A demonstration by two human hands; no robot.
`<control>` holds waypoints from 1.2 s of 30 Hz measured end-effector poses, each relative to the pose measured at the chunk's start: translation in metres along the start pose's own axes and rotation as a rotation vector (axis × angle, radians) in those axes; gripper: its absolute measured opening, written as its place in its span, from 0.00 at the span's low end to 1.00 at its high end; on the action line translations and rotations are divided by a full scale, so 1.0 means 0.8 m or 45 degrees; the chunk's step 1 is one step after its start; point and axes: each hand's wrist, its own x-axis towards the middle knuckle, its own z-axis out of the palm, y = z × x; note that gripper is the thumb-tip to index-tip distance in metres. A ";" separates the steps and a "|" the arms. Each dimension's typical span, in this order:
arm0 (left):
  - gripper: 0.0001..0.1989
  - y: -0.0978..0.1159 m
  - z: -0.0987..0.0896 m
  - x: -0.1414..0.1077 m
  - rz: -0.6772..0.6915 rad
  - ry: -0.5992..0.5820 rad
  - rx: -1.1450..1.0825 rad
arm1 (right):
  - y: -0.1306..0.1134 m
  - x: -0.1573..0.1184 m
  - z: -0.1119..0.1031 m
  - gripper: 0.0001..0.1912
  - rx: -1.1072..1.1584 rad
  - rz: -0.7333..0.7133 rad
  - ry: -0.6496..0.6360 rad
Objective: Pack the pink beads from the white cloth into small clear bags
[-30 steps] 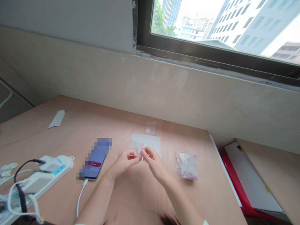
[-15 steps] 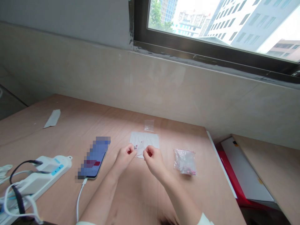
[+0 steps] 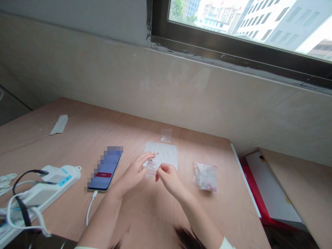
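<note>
My right hand (image 3: 167, 174) pinches the edge of a small clear zip bag (image 3: 151, 168), which hangs low over the near edge of a white paper sheet (image 3: 167, 155). To its left, my left hand (image 3: 137, 169) is open, its fingers stretched out over the paper's left part. Small pink and dark beads (image 3: 149, 160) show beside the left fingers, at the bag; whether they lie in it or on the paper I cannot tell. One small reddish bead (image 3: 157, 153) sits apart on the sheet.
Beyond the paper lies another small clear bag (image 3: 166, 135). A larger clear bag (image 3: 205, 176) with pink bits inside lies to the right. On the left are a phone (image 3: 105, 173) on a white cable, a power strip (image 3: 61, 183) and a paper scrap (image 3: 59, 124).
My left hand has let go of its pinch and spread its fingers forward over the paper. The small bag has come lower and nearer, held by my right hand. The view has tilted slightly.
</note>
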 end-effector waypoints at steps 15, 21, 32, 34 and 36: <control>0.26 -0.038 -0.019 0.011 -0.083 0.131 0.321 | 0.049 0.101 0.002 0.03 -0.500 -0.216 0.472; 0.24 -0.057 -0.018 0.026 -0.102 0.208 0.451 | 0.055 0.115 0.001 0.04 -0.744 -0.251 0.432; 0.19 -0.057 0.001 0.024 -0.081 0.310 0.533 | 0.032 0.068 0.016 0.04 -0.441 -0.430 0.259; 0.19 -0.058 0.000 0.022 -0.063 0.322 0.549 | 0.049 0.069 0.014 0.04 -0.528 -0.353 0.308; 0.18 -0.059 -0.001 0.022 -0.051 0.329 0.565 | 0.065 0.070 0.013 0.04 -0.615 -0.302 0.271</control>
